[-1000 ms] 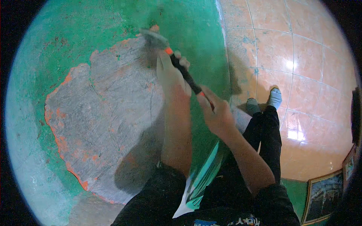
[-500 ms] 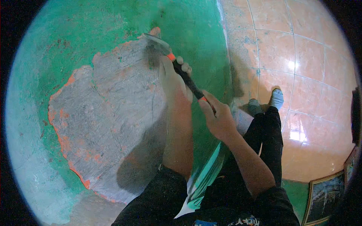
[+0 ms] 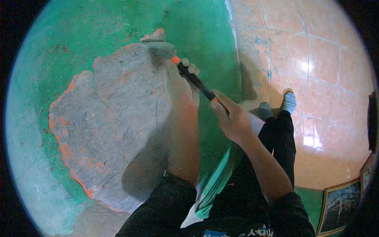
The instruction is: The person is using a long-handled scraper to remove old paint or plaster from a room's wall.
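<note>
A scraper [image 3: 201, 87] with a black handle, orange bands and a wide metal blade is held in both hands. My left hand [image 3: 180, 82] wraps the handle close behind the blade. Farther back, my right hand [image 3: 233, 120] grips the handle's end. The blade [image 3: 161, 49] lies against the wall at the upper edge of a bare grey patch [image 3: 126, 106]. Just above the blade is a small pale orange spot of exposed plaster [image 3: 158, 33]. Green paint [image 3: 90, 35] surrounds the patch, whose border shows ragged orange edges.
Glossy orange-beige floor tiles [image 3: 327, 59] lie to the right, with bluish dust along the wall's foot. My feet [image 3: 289, 102] in grey socks stand on them. A framed picture [image 3: 340, 205] is at the lower right. Crumpled green and white material [image 3: 215, 185] shows beside my body.
The scraper and both hands have shifted slightly; the blade has moved a little left and down, lying flatter. More of the small orange spot shows above it.
</note>
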`<state>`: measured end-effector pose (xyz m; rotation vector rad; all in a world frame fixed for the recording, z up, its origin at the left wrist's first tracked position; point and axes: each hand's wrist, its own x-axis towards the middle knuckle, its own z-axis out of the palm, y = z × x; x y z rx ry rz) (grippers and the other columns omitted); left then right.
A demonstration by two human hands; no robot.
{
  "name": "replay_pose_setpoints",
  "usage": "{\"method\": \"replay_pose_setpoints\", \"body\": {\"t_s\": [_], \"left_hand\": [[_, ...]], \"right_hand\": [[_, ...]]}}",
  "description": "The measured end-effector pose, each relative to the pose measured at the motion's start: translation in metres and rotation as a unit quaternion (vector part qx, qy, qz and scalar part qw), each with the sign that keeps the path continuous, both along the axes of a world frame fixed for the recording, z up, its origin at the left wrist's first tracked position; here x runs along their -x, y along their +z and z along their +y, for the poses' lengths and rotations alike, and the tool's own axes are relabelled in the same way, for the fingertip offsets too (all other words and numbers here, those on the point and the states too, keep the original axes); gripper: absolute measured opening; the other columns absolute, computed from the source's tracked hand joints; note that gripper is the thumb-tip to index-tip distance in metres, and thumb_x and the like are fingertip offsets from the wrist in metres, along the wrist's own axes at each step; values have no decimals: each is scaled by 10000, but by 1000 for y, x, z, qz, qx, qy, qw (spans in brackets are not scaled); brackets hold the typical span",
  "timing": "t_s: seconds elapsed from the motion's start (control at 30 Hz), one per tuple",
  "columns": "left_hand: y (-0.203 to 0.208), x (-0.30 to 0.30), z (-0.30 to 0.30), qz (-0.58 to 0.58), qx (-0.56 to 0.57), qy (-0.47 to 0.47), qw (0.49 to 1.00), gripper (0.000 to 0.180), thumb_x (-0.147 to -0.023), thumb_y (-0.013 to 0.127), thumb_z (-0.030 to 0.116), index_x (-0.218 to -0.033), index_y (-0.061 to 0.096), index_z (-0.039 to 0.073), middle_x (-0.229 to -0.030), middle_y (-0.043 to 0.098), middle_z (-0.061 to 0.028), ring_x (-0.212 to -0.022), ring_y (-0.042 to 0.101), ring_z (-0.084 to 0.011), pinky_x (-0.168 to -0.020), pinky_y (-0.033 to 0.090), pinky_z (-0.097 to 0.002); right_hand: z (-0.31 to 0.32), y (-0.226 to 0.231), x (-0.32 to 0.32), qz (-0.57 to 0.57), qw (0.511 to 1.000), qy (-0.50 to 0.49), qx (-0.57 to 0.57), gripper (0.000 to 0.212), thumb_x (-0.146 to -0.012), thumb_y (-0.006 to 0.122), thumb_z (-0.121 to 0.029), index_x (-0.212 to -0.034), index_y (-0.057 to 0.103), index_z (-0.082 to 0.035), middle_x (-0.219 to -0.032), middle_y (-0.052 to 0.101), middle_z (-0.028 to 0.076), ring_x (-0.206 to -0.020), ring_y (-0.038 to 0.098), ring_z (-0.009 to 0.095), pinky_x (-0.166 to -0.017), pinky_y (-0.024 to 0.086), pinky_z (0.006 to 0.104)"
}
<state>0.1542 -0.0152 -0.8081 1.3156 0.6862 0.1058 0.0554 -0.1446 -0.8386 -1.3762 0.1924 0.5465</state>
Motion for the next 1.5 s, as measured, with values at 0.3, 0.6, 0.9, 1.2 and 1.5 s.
{"method": "replay_pose_setpoints", "body": {"t_s": [0.3,0.6,0.9,1.2,1.5], "left_hand": [[0,0,0,4,0,4,1000,300,-1077,408,351,-1230,468,100,-844,499,-28,-699,446,-148,-663,400,-315],[-2,-10,-1,-4,4,12,1000,249,-1072,423,329,-1166,465,102,-817,509,-33,-666,477,-148,-627,419,-319],[-1,-17,3,-6,-7,5,1000,297,-1071,416,373,-1140,444,85,-866,516,-51,-700,465,-163,-661,422,-333],[-6,-21,4,-6,6,4,1000,304,-1066,428,378,-1173,474,97,-872,516,-49,-710,473,-159,-661,425,-323],[-7,-20,2,-8,13,13,1000,297,-1065,437,370,-1182,469,99,-871,518,-41,-703,463,-153,-659,421,-319]], "right_hand": [[7,3,6,-1,1000,-18,10,406,-967,613,-281,-1294,595,-41,-836,665,245,-717,684,392,-638,524,421],[7,6,-5,20,1000,-4,19,390,-970,612,-269,-1281,604,-34,-833,664,248,-680,692,359,-633,521,412],[-5,7,-22,23,999,31,15,431,-992,577,-291,-1318,572,-9,-814,650,237,-724,676,249,-684,514,365],[1,1,-20,25,1000,13,8,417,-980,585,-303,-1297,593,-31,-777,631,262,-673,696,326,-624,512,386],[9,0,-14,-1,999,-29,14,394,-980,589,-280,-1268,599,-13,-804,642,268,-707,708,320,-635,515,394]]}}
